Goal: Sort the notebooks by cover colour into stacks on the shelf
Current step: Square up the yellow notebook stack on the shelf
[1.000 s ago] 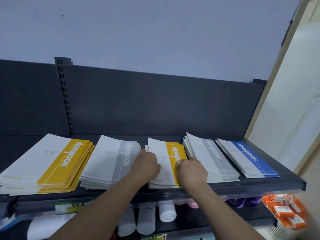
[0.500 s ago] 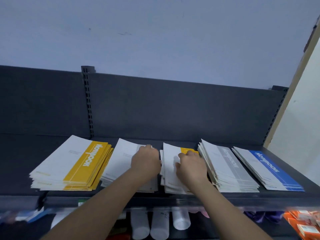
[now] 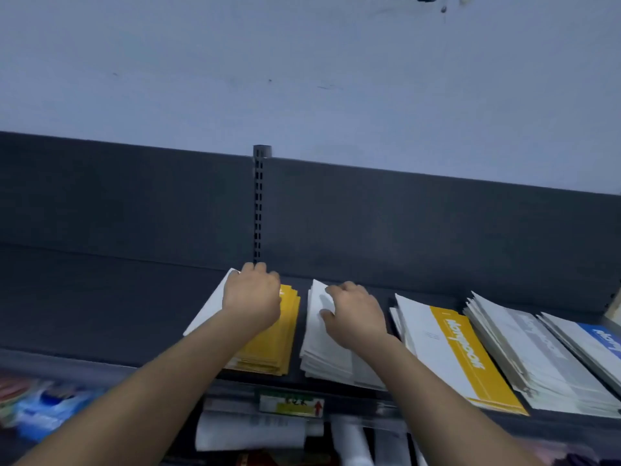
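Note:
Five notebook stacks lie in a row on the dark shelf (image 3: 100,314). My left hand (image 3: 252,299) lies on the leftmost yellow stack (image 3: 272,344), its fingers curled over the stack's far edge. My right hand (image 3: 358,316) rests flat on the grey stack (image 3: 319,358) beside it, fingers bent and apart, with nothing lifted. To the right come a second yellow stack (image 3: 460,351), another grey stack (image 3: 541,361) and a blue stack (image 3: 601,341) cut off by the frame edge.
A slotted upright post (image 3: 258,203) divides the dark back panel behind my left hand. Below the shelf edge are a price label (image 3: 290,403), white tubes (image 3: 255,432) and blurred coloured packets (image 3: 33,405). Bare shelf stretches to the left of the stacks.
Both hands have shifted one stack to the left: the left from the grey stack to the leftmost yellow one, the right from the middle yellow stack to the grey one. My view swung left.

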Demonstrator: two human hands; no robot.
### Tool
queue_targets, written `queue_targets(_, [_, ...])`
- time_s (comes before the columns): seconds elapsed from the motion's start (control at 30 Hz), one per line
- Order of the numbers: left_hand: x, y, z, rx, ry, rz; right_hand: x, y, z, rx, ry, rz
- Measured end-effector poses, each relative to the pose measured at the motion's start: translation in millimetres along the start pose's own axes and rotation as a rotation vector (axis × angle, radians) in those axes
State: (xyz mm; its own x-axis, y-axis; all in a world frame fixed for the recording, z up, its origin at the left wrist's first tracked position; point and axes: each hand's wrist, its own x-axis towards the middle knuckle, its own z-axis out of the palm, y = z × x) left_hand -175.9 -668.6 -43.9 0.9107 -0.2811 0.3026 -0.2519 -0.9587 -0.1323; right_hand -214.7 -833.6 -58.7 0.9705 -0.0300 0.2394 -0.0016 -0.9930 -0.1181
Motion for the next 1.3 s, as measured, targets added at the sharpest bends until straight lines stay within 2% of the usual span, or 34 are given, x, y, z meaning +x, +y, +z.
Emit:
queue_targets(0.2, [0.6, -61.6, 18.9, 0.013, -0.059, -0.001, 20.6, -64.8, 19.0, 0.064, -0.011, 0.022])
queue_targets(0.4, [-0.6, -94.1, 45.1, -0.077, -0.110, 0.009, 31.0, -106.4, 40.3, 0.082, -0.127, 0.127])
queue_targets(0.6, [7.7, -107.9, 62.0, -0.501, -0.298, -0.062, 35.5, -120.3, 49.4, 0.186, -0.308, 0.351])
queue_targets(0.7, [13.1, -113.0, 71.7, -0.741, -0.430, -0.128, 36.8, -119.8, 51.4, 0.231, -0.308, 0.399])
queue_targets(0.83, [16.6, -112.7, 74.4, -1.178, -0.538, -0.271, 35.8, -118.8, 51.4, 0.266, -0.266, 0.407])
queue_targets(0.97, [16.3, -110.3, 69.4, -1.351, -0.595, -0.391, 31.0, -116.2, 51.2, 0.297, -0.212, 0.418])
queue_targets(1.1, [18.1, -107.8, 69.0, -1.468, -0.651, -0.430, 29.3, -112.3, 53.3, 0.315, -0.171, 0.416])
queue_targets(1.2, [20.8, -105.7, 73.4, -1.554, -0.627, -0.492, 28.8, -114.5, 59.0, 0.319, -0.170, 0.392])
queue_targets(1.3, [18.5, -109.0, 75.6, -1.591, -0.528, -0.512, 30.2, -116.1, 62.8, 0.392, -0.147, 0.379])
